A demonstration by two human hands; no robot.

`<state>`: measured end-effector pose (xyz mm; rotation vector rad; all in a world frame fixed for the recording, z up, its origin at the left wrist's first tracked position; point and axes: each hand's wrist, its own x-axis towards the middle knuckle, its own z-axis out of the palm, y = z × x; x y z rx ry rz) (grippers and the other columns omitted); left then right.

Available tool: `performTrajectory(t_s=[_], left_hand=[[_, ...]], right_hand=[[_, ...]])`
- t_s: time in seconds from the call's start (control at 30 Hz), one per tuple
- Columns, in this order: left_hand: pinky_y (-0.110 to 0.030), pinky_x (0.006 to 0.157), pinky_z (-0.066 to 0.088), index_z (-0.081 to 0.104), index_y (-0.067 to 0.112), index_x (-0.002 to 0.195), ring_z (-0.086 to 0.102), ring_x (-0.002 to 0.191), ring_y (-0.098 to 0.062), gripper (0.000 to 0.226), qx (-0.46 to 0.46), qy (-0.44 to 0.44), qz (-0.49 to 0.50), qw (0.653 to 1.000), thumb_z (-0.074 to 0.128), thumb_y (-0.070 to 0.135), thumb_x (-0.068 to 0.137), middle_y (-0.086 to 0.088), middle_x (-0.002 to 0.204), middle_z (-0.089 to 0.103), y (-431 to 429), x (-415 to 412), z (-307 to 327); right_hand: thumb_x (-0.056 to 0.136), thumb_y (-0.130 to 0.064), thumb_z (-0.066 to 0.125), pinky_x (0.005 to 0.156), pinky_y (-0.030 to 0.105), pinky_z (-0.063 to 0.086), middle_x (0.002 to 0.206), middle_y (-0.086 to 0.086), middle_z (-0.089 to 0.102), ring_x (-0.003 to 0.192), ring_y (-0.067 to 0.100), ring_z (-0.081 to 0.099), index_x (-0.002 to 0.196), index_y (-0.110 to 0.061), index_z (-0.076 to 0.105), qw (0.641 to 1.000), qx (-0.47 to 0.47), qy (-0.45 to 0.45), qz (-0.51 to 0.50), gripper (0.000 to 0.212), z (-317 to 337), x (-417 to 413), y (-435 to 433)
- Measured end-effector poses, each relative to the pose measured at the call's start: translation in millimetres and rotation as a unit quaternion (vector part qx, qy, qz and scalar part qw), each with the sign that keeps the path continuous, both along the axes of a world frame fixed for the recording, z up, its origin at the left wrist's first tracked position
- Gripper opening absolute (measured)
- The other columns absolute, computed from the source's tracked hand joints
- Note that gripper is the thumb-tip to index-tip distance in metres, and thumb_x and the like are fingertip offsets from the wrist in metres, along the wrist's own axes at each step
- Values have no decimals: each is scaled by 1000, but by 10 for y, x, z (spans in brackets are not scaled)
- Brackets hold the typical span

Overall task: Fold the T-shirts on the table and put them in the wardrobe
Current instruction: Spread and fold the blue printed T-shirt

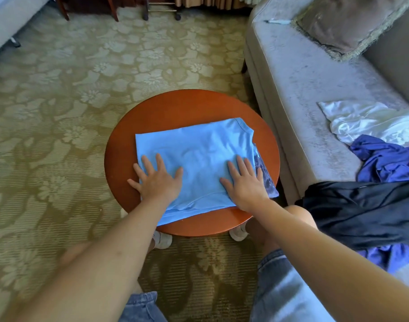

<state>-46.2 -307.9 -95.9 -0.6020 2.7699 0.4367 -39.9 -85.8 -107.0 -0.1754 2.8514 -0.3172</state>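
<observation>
Head view, down onto near table (175,105)

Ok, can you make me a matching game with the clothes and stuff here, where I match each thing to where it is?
Things
1. light blue T-shirt
2. white garment
3. black garment
4. brown cushion

Places
A. propped at the far end of the sofa
B. lying at the sofa's front edge, nearest the person
C. folded on the round wooden table, under the left hand and right hand
D. crumpled on the sofa seat, beyond the purple-blue garment

Pairs: 1-C, 2-D, 3-B, 4-A
</observation>
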Motion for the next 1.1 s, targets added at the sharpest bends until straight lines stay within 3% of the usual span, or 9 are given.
performTrajectory(t_s=[0.13,0.27,0.4,0.5,0.6,0.7,0.83,0.97,1.1], left_hand=[[-59,116,-5,3,26,156,-14,149,-33,80,-43,38,-29,998,15,72,92,-7,163,-12,-25,118,-138],[-57,117,-4,7,26,156,-9,149,-31,79,-48,69,-40,996,17,72,92,-6,164,-7,-73,43,-168],[-53,119,-2,10,27,156,-5,150,-28,79,-50,94,-44,993,23,71,92,-5,164,-3,-134,-75,-198],[-51,119,1,14,26,155,-2,150,-28,78,-46,108,-38,992,26,69,92,-6,164,1,-159,-129,-204],[-50,120,2,16,26,155,0,150,-28,76,-42,118,-37,991,27,68,93,-6,164,2,-196,-173,-200],[-48,120,4,17,25,155,3,150,-27,76,-42,128,-48,990,29,68,93,-6,164,4,-246,-225,-196],[-47,120,5,22,24,154,5,149,-28,75,-41,139,-50,988,32,67,93,-7,163,6,-289,-294,-198],[-47,120,7,25,23,152,8,148,-28,74,-45,148,-51,987,34,66,93,-8,162,8,-301,-308,-194],[-47,120,6,23,25,153,7,148,-29,73,-54,149,-68,985,34,65,93,-7,163,7,-308,-319,-197]], right_hand=[[101,-52,25,119,54,6,162,6,6,149,26,1,151,-20,23,993,-41,57,-97,60,-14,-9,112],[100,-51,31,119,54,6,162,7,7,149,27,3,154,-19,12,985,-25,25,-171,66,14,-125,282],[94,-39,48,110,49,26,151,5,33,138,31,28,154,-20,10,978,-68,48,-193,74,145,-319,219],[92,-30,55,98,41,37,142,10,40,128,33,40,155,-27,7,966,-175,7,-191,79,261,-532,206],[90,-20,65,94,38,48,142,6,45,122,28,53,155,-31,6,908,-346,-30,-235,88,348,-720,302],[89,-13,67,101,42,48,141,-4,48,122,22,56,155,-31,8,863,-443,-104,-220,91,357,-811,418],[87,-15,71,110,41,40,154,-6,34,137,18,40,154,-32,21,879,-430,-108,-177,85,315,-845,442],[89,-4,65,99,27,47,145,-4,45,121,14,52,145,-23,45,856,-473,-89,-192,62,277,-823,364],[87,-4,66,107,38,44,143,2,50,126,21,52,138,-20,53,845,-483,-106,-202,55,250,-867,365]])
